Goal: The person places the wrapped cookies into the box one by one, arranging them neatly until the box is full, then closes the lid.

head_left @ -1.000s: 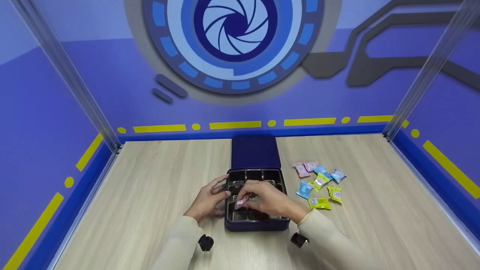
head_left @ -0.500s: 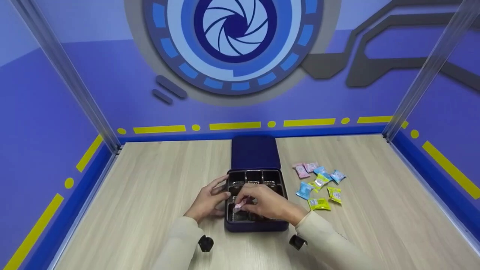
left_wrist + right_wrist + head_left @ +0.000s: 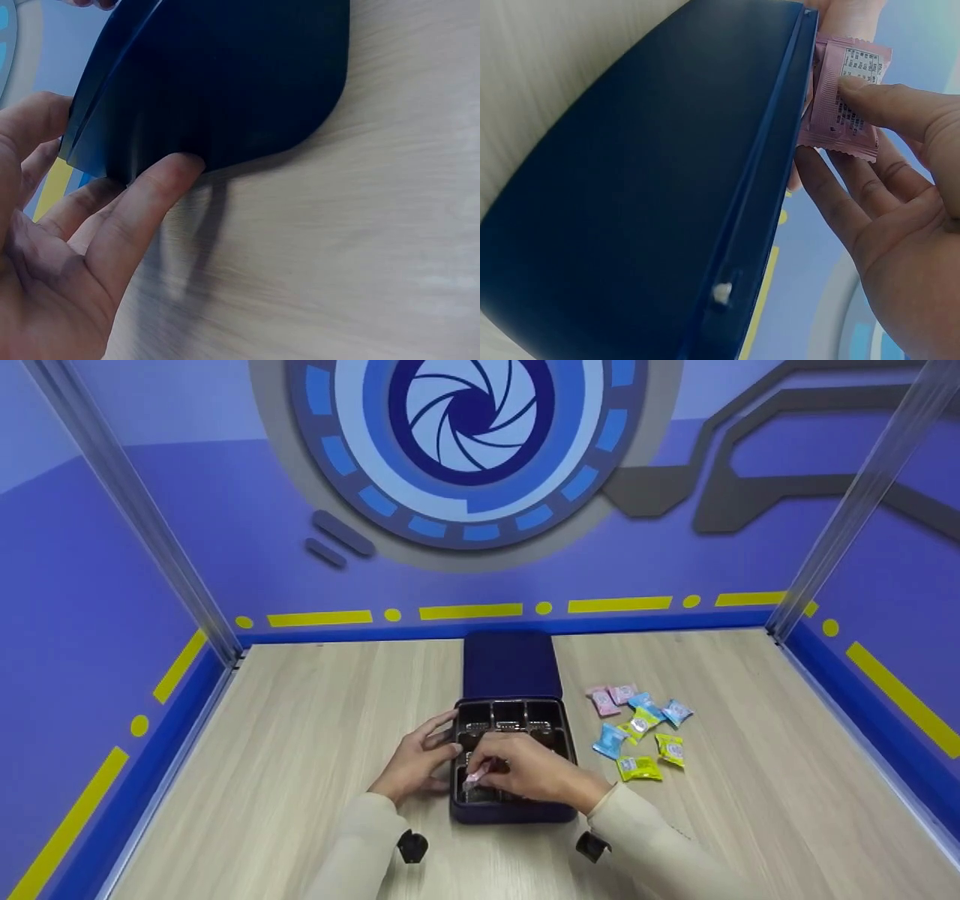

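Observation:
A dark blue tin (image 3: 517, 811) stands with its lid (image 3: 511, 664) laid back, a divided black insert inside. My right hand (image 3: 525, 765) is over the tin's near-left compartments and pinches a pink wrapped candy (image 3: 847, 97) between thumb and fingers. In the head view that candy (image 3: 475, 778) is tilted and partly hidden by the fingers. At the tin's left side is my left hand (image 3: 412, 761), its thumb at the rim. The left wrist view shows its nearly straight fingers (image 3: 142, 202) against the tin's outer wall (image 3: 225, 82).
Several wrapped candies lie on the table (image 3: 315, 750) right of the tin: pink ones (image 3: 603, 701), blue ones (image 3: 610, 740) and yellow-green ones (image 3: 639, 768). Printed blue panels (image 3: 480, 585) enclose the back and sides. A dark wrist device (image 3: 412, 846) sits by each sleeve.
My right hand has shifted slightly left and toward the near-left compartment with the pink candy. The left hand, the tin and the loose candies stay where they were.

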A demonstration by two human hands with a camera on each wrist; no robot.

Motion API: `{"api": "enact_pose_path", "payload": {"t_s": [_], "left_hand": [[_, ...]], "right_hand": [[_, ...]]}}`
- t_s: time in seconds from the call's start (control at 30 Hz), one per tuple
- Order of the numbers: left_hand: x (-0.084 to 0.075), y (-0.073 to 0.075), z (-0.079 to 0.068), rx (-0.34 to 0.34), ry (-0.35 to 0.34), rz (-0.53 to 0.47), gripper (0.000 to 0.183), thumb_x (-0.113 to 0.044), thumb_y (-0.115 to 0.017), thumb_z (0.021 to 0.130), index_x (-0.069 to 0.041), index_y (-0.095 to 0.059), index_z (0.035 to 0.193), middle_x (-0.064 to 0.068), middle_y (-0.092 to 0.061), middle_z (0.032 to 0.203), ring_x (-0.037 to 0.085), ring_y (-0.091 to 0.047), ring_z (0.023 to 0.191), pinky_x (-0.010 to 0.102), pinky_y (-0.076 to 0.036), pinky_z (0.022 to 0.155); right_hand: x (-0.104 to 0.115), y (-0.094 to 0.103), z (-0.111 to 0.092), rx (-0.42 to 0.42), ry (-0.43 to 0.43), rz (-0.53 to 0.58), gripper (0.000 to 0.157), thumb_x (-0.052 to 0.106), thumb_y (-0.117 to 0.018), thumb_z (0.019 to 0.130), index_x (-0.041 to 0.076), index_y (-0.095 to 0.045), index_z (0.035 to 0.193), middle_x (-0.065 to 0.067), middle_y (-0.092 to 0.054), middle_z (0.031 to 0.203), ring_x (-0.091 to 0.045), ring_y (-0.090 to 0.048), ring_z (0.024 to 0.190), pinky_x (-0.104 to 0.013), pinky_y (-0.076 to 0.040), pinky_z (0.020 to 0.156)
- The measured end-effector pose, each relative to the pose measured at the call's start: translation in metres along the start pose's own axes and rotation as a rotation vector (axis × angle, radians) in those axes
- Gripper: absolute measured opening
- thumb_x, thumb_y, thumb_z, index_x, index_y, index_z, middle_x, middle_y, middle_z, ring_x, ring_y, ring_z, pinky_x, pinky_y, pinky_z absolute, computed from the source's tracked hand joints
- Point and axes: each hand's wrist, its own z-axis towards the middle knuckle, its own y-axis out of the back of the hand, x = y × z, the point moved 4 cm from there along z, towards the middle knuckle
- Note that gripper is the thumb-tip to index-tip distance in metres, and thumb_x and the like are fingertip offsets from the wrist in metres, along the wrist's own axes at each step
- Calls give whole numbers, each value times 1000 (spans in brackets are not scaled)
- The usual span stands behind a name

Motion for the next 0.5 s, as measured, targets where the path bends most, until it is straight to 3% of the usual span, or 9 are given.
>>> {"api": "enact_pose_path", "payload": {"t_s": [0.5], "left_hand": [[-1, 0, -2, 23, -7, -12, 67, -8, -68, 103, -15, -42, 164, 22, -49, 159, 45, -51, 139, 63, -62, 80]], "right_hand": [[0, -5, 1, 31, -18, -13, 18, -3, -79, 93, 9, -75, 106, 2, -71, 106, -6, -67, 100, -21, -57, 91]]}}
